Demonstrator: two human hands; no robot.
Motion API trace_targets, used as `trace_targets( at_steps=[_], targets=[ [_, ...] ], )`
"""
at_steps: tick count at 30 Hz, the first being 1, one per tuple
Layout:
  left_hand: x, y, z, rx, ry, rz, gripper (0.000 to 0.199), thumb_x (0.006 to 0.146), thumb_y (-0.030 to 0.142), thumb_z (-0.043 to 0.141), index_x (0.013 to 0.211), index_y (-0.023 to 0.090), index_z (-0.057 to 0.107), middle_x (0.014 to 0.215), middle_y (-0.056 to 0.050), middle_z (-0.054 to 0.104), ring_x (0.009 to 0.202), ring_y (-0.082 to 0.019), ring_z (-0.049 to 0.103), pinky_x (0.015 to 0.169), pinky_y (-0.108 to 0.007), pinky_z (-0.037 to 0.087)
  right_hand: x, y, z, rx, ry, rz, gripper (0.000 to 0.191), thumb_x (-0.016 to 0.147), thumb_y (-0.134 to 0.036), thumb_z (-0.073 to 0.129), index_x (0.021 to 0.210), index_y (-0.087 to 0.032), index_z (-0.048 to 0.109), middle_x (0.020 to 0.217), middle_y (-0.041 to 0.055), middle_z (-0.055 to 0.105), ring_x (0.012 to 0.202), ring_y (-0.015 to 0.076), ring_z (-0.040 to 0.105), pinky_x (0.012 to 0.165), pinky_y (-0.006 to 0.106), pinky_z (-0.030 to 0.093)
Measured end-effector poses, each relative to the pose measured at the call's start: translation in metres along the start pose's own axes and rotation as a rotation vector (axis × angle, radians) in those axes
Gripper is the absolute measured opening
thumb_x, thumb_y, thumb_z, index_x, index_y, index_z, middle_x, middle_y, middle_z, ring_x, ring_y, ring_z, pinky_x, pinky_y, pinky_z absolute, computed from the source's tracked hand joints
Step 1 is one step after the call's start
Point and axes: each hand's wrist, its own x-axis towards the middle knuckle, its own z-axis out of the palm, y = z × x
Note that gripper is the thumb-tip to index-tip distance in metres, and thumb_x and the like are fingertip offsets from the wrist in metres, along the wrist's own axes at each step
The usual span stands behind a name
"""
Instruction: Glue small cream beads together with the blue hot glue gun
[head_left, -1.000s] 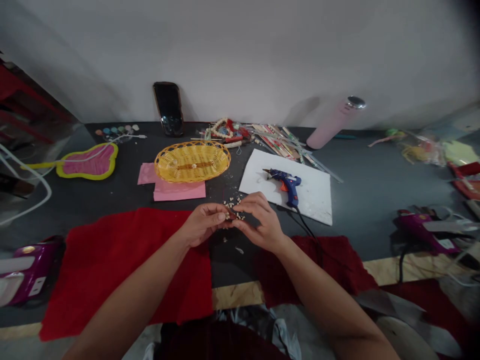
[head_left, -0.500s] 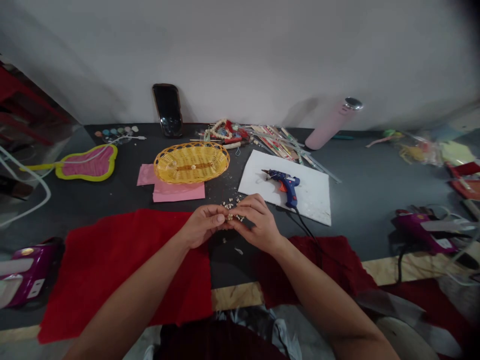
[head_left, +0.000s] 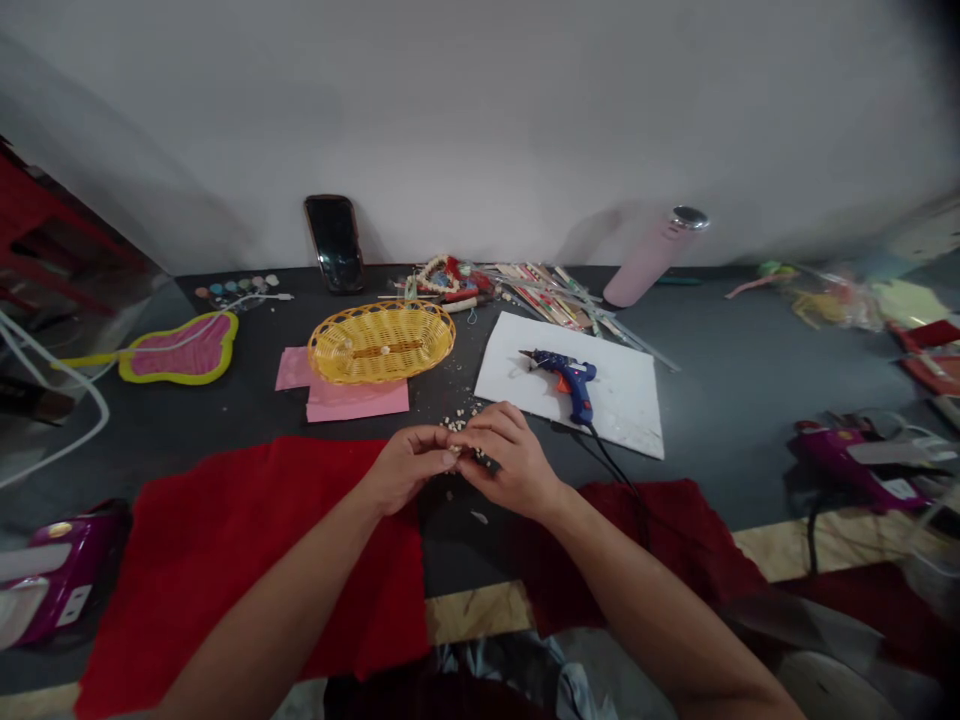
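My left hand (head_left: 409, 470) and my right hand (head_left: 517, 465) meet fingertip to fingertip over the dark table. Pinched in both is a small cluster of cream-coloured bits (head_left: 455, 451), too small to identify. Loose cream bits (head_left: 453, 420) of the same kind lie scattered just beyond and under the fingers. A blue glue gun (head_left: 570, 378) rests on a white board (head_left: 630, 405) to the right of my hands. Beyond my left hand, a yellow woven oval basket (head_left: 382, 345) sits partly on pink sheets (head_left: 356, 402).
Red cloth (head_left: 270, 540) spreads under my left forearm, darker red cloth (head_left: 675, 520) under my right. Along the wall stand a phone (head_left: 334, 245), printed sticks (head_left: 544, 295) and a pink bottle (head_left: 654, 260). Purple devices (head_left: 82, 565) flank both sides. A black cord trails from the glue gun.
The camera view has tilted slightly, so everything sits a little lower. My fingers have shifted slightly around the cream cluster, with the right fingertips curling closer over it.
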Motion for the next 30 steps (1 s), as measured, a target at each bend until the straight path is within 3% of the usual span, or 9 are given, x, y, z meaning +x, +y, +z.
trace_targets(
  at_steps=[3,9,15,22,30],
  targets=[
    [-0.0001,0.0011,0.0001,0.000,0.008,-0.002,0.020,0.062,0.023,0.077,0.076,0.011,0.069,0.071,-0.002,0.063,0.063,-0.009,0.054,0.064,-0.023,0.040,-0.0008,0.0013,0.0001,-0.004,0.000,-0.010,0.024,0.077,-0.017,0.063,0.101,-0.023,0.062,0.091,0.0052,0.064,0.088,0.0192,0.054,0.079,0.038,0.045],
    [-0.0003,0.0006,-0.0030,-0.092,-0.073,-0.027,0.022,0.065,0.025,0.075,0.082,0.011,0.070,0.076,-0.004,0.065,0.072,-0.013,0.060,0.076,-0.029,0.046,-0.0014,0.0029,-0.0003,0.032,0.002,-0.006,0.022,0.078,-0.021,0.065,0.100,-0.022,0.064,0.090,0.0055,0.064,0.087,0.0187,0.054,0.079,0.038,0.047],
    [-0.0010,0.0005,-0.0038,-0.101,-0.084,-0.006,0.013,0.071,0.022,0.071,0.077,0.011,0.069,0.074,-0.003,0.064,0.070,-0.010,0.059,0.071,-0.024,0.045,0.0025,0.0016,-0.0007,0.090,0.024,-0.029,0.026,0.078,-0.022,0.067,0.104,-0.024,0.064,0.086,0.0051,0.064,0.085,0.0183,0.054,0.077,0.037,0.048],
    [-0.0007,-0.0006,-0.0034,-0.089,-0.049,0.000,0.017,0.068,0.025,0.073,0.078,0.011,0.070,0.078,-0.005,0.065,0.075,-0.014,0.060,0.070,-0.026,0.045,-0.0012,0.0024,-0.0011,0.134,-0.027,0.009,0.034,0.075,-0.029,0.069,0.108,-0.024,0.062,0.093,0.0057,0.062,0.088,0.0189,0.053,0.080,0.038,0.047],
    [0.0003,-0.0020,-0.0058,-0.071,-0.038,-0.002,0.015,0.068,0.024,0.073,0.074,0.011,0.069,0.070,-0.003,0.062,0.065,-0.010,0.056,0.066,-0.023,0.043,0.0019,0.0008,-0.0044,0.182,-0.032,0.007,0.031,0.081,-0.019,0.061,0.111,-0.026,0.061,0.091,0.0052,0.063,0.087,0.0177,0.054,0.079,0.037,0.047]
  ],
)
